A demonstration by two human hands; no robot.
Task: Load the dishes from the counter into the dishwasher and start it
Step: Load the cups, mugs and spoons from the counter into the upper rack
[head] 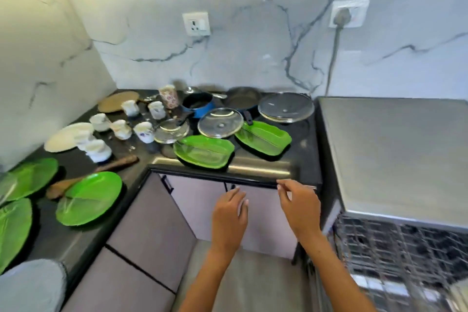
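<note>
Dishes (204,150) untouched; both hands' grip empty.

Cups (121,129) stand on the counter (76,233) at centre left, with lids (220,123) and pans (198,105) to their right. Plates (88,197) lie lower left and centre. The dishwasher (395,159), rack (400,256) below, fills the right.

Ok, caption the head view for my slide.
Both hands, left and right, hover empty before a counter crowded with dishes.
</note>
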